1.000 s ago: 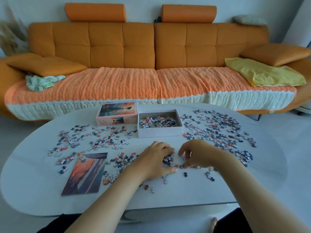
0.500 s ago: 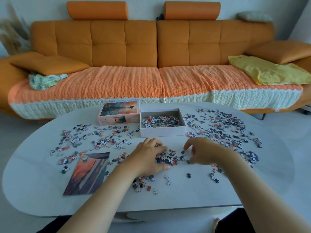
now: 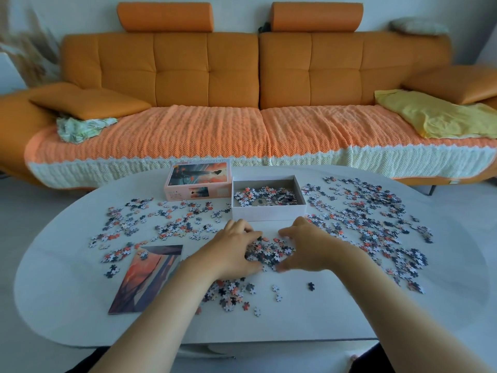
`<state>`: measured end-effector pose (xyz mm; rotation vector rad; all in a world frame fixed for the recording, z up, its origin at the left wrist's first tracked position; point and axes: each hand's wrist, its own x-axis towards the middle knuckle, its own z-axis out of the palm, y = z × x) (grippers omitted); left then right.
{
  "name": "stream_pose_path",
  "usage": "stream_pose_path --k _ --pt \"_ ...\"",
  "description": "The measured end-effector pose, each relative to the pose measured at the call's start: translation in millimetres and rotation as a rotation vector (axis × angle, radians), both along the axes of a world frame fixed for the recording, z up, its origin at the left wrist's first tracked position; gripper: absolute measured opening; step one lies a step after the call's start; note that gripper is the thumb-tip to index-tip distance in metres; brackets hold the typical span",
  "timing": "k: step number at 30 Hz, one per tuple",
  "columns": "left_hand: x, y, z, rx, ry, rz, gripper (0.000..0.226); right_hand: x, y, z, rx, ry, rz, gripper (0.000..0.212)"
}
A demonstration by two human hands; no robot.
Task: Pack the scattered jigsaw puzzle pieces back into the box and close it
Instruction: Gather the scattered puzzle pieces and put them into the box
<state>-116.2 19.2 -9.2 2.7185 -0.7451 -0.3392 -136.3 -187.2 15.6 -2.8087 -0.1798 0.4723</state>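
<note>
I'm cupping left hand [image 3: 236,251] and right hand [image 3: 309,249], fingers [image 3: 248,233] curled, round the mid-frame pile [image 3: 269,253]. Light, loose, slidey pieces, so I'm scooping low.

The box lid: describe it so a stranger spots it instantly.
On the white table, toward the orange sofa, two boxes sit side by side. The lid is the left one: pink, picture-topped, unlike the open white tray holding pieces.
</note>
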Motion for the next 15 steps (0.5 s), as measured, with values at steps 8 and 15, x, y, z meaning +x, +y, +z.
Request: stream_pose_path --k 8,15 --pt "5 -8 1 -0.168 -0.062 0.045 0.032 10 17 2 0.105 -0.076 -0.048 0.039" --pt "10 -10 3 -0.282 -0.058 0.106 0.012 21 22 -3 0.140 -0.087 -0.084 0.020"
